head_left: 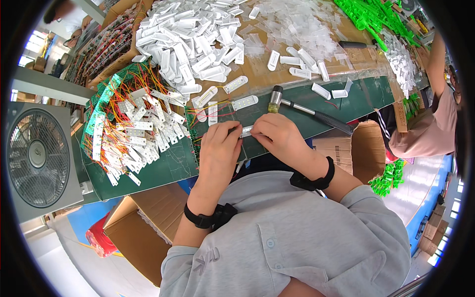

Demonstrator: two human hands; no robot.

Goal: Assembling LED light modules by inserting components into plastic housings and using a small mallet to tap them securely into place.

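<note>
Over the green table edge, my left hand [217, 148] and my right hand [279, 134] face each other, fingers closed in a pinch. Between them they grip a small white strip-like piece [247, 131], mostly covered by the fingers. Just beyond lies a white casing with a dotted LED board [245, 102], its red and yellow wires running left. A second casing with a board [235, 84] rests farther off. Beside my right hand is a mallet [316, 116] with a black grip and a yellowish lower face.
Wired white LED boards [143, 128] are heaped at the left. Behind them stands a carton of wired boards [111, 44]. White casings [198, 39] and clear plastic pieces [297, 29] pile up at the back. A fan [37, 153] stands left, open cartons [143, 232] below; another person [425, 123] sits right.
</note>
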